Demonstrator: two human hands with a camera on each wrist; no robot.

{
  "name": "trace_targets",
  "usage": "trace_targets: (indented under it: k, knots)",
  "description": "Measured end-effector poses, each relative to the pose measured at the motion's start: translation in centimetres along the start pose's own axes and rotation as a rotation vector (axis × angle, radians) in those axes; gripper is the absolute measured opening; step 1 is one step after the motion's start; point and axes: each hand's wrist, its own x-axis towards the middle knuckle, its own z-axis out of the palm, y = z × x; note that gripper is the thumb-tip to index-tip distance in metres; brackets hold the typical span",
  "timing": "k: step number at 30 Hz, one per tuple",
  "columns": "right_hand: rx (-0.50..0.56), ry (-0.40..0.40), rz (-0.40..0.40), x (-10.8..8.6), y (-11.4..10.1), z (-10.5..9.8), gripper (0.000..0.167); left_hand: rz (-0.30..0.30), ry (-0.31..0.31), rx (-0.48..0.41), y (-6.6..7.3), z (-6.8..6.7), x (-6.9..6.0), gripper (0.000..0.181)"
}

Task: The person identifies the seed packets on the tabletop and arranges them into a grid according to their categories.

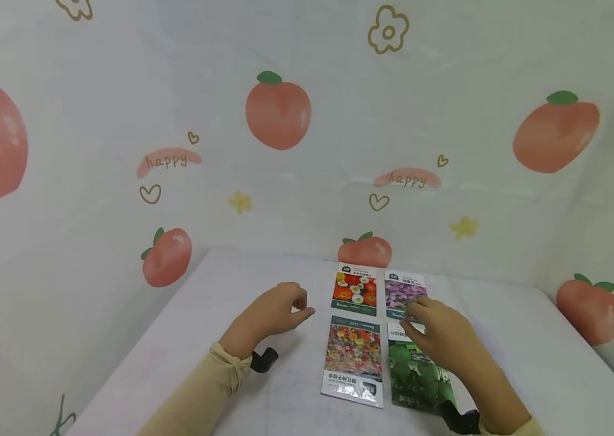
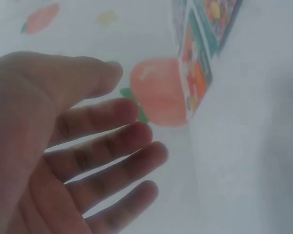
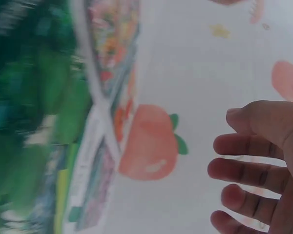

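Four seed packets lie in two rows on the white table. At the far left of the group is a packet with orange and white flowers (image 1: 355, 292); beside it lies a purple-flower packet (image 1: 401, 294). Nearer are a mixed wildflower packet (image 1: 353, 354) and a green-leaf packet (image 1: 418, 378). My left hand (image 1: 280, 310) hovers left of the packets, fingers loosely bent and holding nothing, as the left wrist view shows. Over the right-hand packets hangs my right hand (image 1: 440, 330), covering parts of them. Its fingers (image 3: 249, 168) are spread and relaxed, with nothing between them.
A white tabletop (image 1: 176, 363) runs under the packets. Behind it hangs a white cloth (image 1: 318, 194) printed with peaches, hearts and "happy" lettering. Each wrist carries a black strap piece (image 1: 264, 360).
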Motion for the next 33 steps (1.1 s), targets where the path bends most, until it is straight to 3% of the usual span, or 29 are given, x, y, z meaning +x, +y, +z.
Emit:
trace_targets:
  k: [8, 17, 24, 33]
  knots:
    - [0.013, 0.004, 0.020, 0.7, -0.2, -0.5, 0.026, 0.060, 0.131, 0.093, 0.0, -0.1, -0.5, 0.015]
    - [0.015, -0.024, 0.057, 0.5, 0.3, -1.4, 0.045, 0.060, 0.143, 0.145, 0.5, -0.5, -0.5, 0.025]
    - [-0.004, -0.113, 0.135, 0.4, 0.7, -1.5, 0.080, -0.049, 0.088, 0.167, 0.8, -0.6, -0.9, 0.067]
    - [-0.048, -0.157, 0.191, 0.5, 1.7, -1.4, 0.098, -0.219, 0.009, 0.205, 0.5, -0.4, -1.2, 0.105]
